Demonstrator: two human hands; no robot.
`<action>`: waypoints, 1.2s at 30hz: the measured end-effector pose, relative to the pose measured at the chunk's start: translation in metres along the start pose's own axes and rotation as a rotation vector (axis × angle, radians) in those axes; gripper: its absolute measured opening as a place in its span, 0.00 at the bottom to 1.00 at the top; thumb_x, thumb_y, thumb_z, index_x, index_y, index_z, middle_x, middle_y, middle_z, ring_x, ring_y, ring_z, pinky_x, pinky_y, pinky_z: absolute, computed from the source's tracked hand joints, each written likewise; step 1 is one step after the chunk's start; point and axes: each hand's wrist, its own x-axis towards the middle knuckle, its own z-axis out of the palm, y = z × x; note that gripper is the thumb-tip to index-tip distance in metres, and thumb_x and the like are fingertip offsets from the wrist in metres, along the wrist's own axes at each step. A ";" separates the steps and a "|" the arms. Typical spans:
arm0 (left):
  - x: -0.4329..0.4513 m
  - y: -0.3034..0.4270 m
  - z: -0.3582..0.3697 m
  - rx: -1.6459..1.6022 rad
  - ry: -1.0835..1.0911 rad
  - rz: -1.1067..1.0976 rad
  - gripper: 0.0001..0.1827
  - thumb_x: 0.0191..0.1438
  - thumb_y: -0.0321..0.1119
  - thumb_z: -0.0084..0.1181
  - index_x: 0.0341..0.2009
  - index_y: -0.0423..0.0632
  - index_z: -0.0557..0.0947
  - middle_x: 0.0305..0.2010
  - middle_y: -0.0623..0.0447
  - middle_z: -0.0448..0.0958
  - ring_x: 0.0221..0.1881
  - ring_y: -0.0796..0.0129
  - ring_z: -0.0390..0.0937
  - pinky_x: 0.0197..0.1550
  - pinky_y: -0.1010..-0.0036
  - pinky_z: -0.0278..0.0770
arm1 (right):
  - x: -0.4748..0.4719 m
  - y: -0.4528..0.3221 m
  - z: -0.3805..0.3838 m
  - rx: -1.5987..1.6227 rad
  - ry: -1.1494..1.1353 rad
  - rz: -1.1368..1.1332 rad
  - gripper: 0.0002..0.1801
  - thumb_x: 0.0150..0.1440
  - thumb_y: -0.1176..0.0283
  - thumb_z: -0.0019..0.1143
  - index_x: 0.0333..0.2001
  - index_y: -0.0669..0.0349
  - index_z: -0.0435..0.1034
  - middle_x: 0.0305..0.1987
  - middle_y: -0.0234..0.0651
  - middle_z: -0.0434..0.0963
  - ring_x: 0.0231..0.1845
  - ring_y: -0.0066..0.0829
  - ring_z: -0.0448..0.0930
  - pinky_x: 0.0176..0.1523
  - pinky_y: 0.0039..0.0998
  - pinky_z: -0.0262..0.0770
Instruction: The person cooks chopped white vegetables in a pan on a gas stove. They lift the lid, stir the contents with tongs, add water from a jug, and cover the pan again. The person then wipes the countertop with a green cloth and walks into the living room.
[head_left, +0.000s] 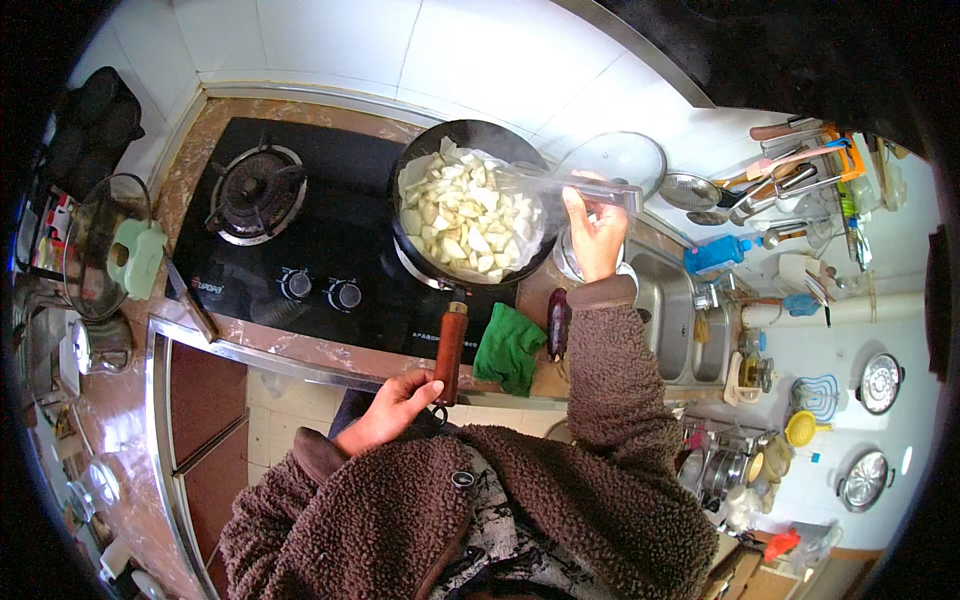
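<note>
A dark wok (480, 135) stands on the right side of the gas hob. Inside it, many pale chopped vegetable pieces (476, 217) lie on what looks like a thin whitish liner (416, 161). My left hand (397, 405) grips the wok's reddish wooden handle (450, 349). Over the wok's right rim, my right hand (598, 232) holds a shiny utensil that looks like metal tongs (626, 196). Its far end is blurred and reaches towards the pieces, so contact cannot be told. Below my right hand, a purple eggplant (557, 322) rests on the counter beside a green cloth (510, 349).
A bare left burner (255, 187) and two knobs are on the black glass hob (337, 232). A kitchen knife (191, 300) lies at its left edge. A glass lid (619, 161) leans against the wall, near the sink (660, 300). Utensils (780, 172) hang at right; a range hood (675, 52) overhangs.
</note>
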 end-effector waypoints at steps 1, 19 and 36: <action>0.000 0.000 0.000 -0.005 -0.015 -0.009 0.15 0.63 0.39 0.46 0.44 0.39 0.76 0.37 0.58 0.74 0.42 0.76 0.68 0.49 0.77 0.66 | 0.001 0.003 0.003 -0.030 0.032 0.003 0.13 0.53 0.76 0.59 0.44 0.68 0.72 0.41 0.34 0.78 0.40 0.21 0.76 0.47 0.24 0.72; 0.002 -0.001 0.000 0.055 -0.022 -0.008 0.16 0.63 0.40 0.46 0.42 0.39 0.76 0.37 0.56 0.75 0.41 0.75 0.69 0.47 0.75 0.66 | -0.022 -0.021 0.032 -0.010 -0.049 0.033 0.11 0.54 0.78 0.59 0.42 0.67 0.73 0.38 0.32 0.79 0.35 0.17 0.75 0.40 0.20 0.72; 0.003 -0.005 0.002 0.013 -0.014 -0.032 0.17 0.63 0.40 0.46 0.45 0.38 0.76 0.38 0.56 0.75 0.42 0.74 0.69 0.50 0.75 0.66 | -0.019 0.000 0.036 -0.122 0.040 0.057 0.10 0.54 0.76 0.60 0.41 0.66 0.73 0.34 0.33 0.79 0.32 0.17 0.76 0.37 0.21 0.73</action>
